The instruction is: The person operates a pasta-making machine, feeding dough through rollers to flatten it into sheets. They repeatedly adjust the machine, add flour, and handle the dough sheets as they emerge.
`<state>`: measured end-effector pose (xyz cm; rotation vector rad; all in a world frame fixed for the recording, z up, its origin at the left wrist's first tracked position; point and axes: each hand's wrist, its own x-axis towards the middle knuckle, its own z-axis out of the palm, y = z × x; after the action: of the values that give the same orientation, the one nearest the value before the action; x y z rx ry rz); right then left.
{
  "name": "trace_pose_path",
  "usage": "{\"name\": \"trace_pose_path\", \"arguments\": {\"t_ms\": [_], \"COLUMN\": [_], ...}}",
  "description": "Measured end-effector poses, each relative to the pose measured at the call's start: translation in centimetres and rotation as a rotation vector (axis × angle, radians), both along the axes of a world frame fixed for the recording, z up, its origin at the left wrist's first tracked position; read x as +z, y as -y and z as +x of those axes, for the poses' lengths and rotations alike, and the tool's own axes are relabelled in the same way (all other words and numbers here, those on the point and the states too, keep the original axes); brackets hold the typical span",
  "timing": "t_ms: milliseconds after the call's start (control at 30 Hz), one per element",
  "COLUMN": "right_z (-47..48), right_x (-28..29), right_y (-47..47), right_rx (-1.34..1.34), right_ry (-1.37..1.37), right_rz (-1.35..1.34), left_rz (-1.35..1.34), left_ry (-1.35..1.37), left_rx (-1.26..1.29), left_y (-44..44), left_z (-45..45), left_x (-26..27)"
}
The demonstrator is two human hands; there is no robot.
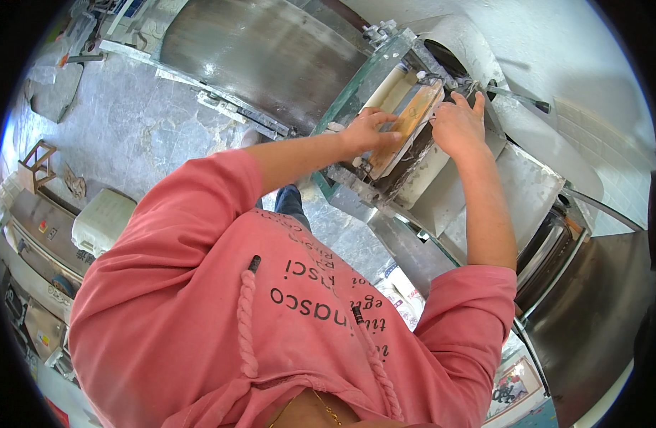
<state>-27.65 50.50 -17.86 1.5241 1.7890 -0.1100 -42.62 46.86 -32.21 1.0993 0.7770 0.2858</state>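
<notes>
A flour-dusted roller machine (352,101), which looks like a dough sheeter, stands before me. Across its top lies a tilted wooden board (381,159) with pale, worn edges. My left hand (372,130) rests over the board's near half, fingers apart, the fingertips on or just above the wood. At the board's right edge is my right hand (459,120); its thumb side is close to that edge and two fingers spread towards the machine's far end frame. I see nothing held in either hand. A pale roller (388,88) shows left of the board, another pale roller (425,179) to its right.
A metal chute (526,187) slopes off right of the rollers. To the left stretches a broad steel table (253,59). A dark-tipped lever (520,99) juts out by the white wall. Printed sacks (403,294) lie below; a pale plastic jerrycan (103,222) and wooden stool (37,166) stand left.
</notes>
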Motion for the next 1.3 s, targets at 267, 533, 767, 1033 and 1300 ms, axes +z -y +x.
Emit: {"name": "trace_pose_path", "arguments": {"t_ms": [267,533,767,1033,1300], "right_z": [-0.5,-1.4,-1.2,-2.3,-2.9], "right_x": [0.1,0.4,-1.6,-0.6,2.0], "right_y": [-0.5,-1.2,-1.2,-2.5,2.5], "right_rx": [0.007,-0.030,-0.004,-0.082,-0.143], "right_ry": [0.029,0.128,0.167,0.267,-0.049], "right_rz": [-0.013,-0.132,-0.109,-0.184,0.359], "left_rz": [-0.690,0.256,0.333,0.292,0.371], "left_ry": [0.487,-0.002,-0.059,-0.168,-0.168], "left_rx": [-0.042,-0.155,-0.193,-0.196,-0.058], "left_y": [-1.8,1.3,2.1,2.3,4.5], "left_z": [0.5,0.3,0.6,0.4,-2.0], "left_x": [2.1,0.9,-2.6,-0.8,-0.1]}}
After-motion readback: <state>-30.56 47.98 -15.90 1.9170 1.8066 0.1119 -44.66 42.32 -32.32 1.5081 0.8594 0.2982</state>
